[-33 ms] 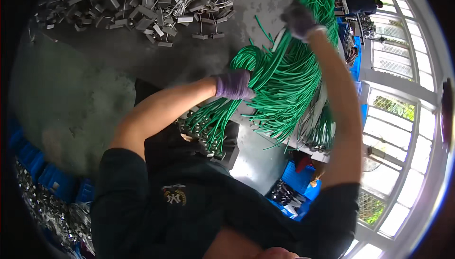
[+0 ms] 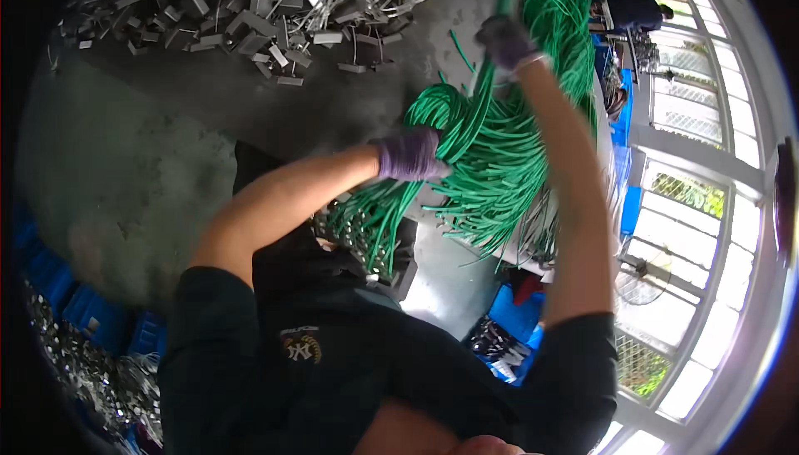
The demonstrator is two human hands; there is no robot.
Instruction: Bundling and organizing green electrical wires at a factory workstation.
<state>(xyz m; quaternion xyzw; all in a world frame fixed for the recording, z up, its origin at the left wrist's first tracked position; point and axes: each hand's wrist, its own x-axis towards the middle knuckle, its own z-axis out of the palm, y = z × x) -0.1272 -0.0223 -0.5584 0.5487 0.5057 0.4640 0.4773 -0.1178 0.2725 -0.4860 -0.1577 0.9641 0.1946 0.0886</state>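
My left hand (image 2: pixel 412 155), in a purple knit glove, is closed around a bundle of green cables (image 2: pixel 470 126). The bundle's lower ends fan out below that hand, above small shiny metal parts (image 2: pixel 345 226). Farther up and to the right, my gloved right hand (image 2: pixel 508 43) grips the upper part of the same bundle, and a green end sticks up past the fingers. Motion blurs this hand a little. Beside and beneath the bundle lies a large heap of loose green cables (image 2: pixel 508 172), partly covered by my right forearm.
Grey metal blocks with pale wires (image 2: pixel 250 18) lie piled on the floor at the far left. Blue bins (image 2: pixel 91 313) with shiny metal pieces stand at the lower left. Another blue bin (image 2: pixel 516 313) holds dark parts. A person (image 2: pixel 637 9) is at the far right near windows.
My right hand has shifted left and slightly down, drawing the upper part of the bundle away from the heap. My left hand stays in nearly the same place.
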